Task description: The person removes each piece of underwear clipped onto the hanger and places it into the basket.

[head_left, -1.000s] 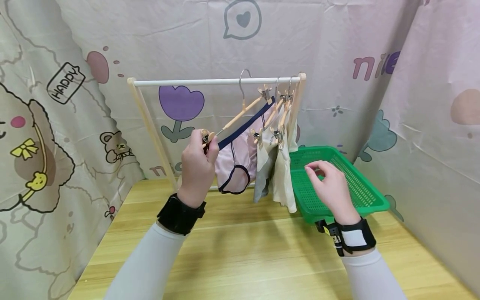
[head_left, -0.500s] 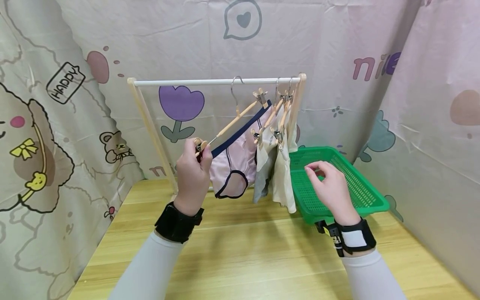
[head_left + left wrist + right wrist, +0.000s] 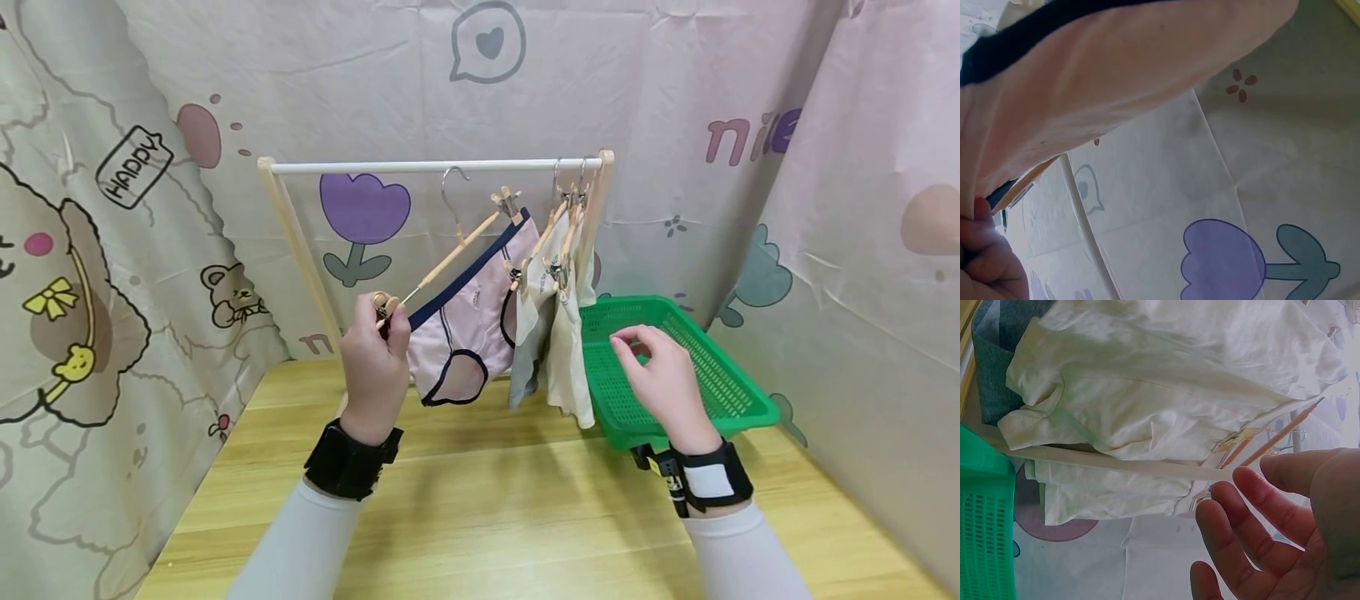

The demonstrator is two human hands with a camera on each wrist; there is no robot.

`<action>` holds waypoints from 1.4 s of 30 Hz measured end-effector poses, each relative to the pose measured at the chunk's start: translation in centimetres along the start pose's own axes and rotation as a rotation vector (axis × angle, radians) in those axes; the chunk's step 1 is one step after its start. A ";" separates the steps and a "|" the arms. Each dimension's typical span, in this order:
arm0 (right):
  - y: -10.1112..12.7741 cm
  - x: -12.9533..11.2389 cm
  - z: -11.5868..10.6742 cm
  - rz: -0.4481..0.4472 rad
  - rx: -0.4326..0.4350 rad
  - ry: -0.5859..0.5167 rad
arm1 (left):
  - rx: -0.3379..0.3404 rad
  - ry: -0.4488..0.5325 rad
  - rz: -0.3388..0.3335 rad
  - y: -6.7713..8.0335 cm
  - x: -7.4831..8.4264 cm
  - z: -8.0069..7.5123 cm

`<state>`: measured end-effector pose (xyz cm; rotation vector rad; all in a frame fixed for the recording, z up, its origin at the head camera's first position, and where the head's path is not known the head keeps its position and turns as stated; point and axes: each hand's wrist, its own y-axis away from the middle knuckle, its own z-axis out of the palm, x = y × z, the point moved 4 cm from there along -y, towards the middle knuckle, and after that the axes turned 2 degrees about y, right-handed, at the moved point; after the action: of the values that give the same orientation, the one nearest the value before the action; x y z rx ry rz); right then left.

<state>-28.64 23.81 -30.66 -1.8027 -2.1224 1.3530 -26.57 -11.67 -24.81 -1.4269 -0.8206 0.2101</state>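
Note:
My left hand (image 3: 371,367) pinches the near clip end of a wooden clip hanger (image 3: 442,265). Pale pink underpants (image 3: 480,325) with a navy waistband and navy leg trim hang from it at a slant. The hanger's metal hook (image 3: 446,196) overlaps the white rail (image 3: 360,167) at its top in the head view. Pink cloth (image 3: 1116,75) fills the upper left of the left wrist view, above the left fingers (image 3: 994,262). My right hand (image 3: 663,379) hovers over the green basket, fingers loosely bent, holding nothing; cream garments (image 3: 1147,381) hang beyond its fingertips in the right wrist view.
Several pale garments (image 3: 566,358) on clip hangers crowd the right end of the wooden rack (image 3: 300,250). A green plastic basket (image 3: 720,358) stands on the wooden table (image 3: 480,500) at right. Printed curtains (image 3: 645,83) enclose the back and sides.
My left hand has moved down, left and nearer with the hanger and underpants. The hook has slid left and dropped from above the rail to about its level. The right hand stays put.

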 end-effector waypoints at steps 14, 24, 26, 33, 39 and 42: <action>0.2 -0.3 0.0 0.005 -0.005 -0.011 | 0.059 0.014 -0.100 0.8 -1.0 -1.7; 0.2 -0.5 -0.1 0.002 -0.005 -0.004 | 0.086 0.034 -0.131 1.8 -1.6 -2.3; 0.1 -0.5 -0.1 -0.001 -0.007 -0.004 | 0.095 0.036 -0.127 1.9 -1.7 -2.3; 0.1 -0.6 -0.2 -0.005 -0.004 -0.008 | 0.115 0.061 -0.140 2.6 -1.8 -2.2; 0.1 -0.5 -0.2 -0.003 0.002 -0.010 | 0.128 0.095 -0.161 3.2 -1.9 -2.3; 0.2 -0.4 -0.3 0.001 0.002 -0.007 | 0.142 0.102 -0.167 3.6 -1.9 -2.3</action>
<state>-28.21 23.58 -30.40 -1.8019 -2.1228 1.3627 -25.29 -13.97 -28.64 -1.2199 -0.8205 0.0659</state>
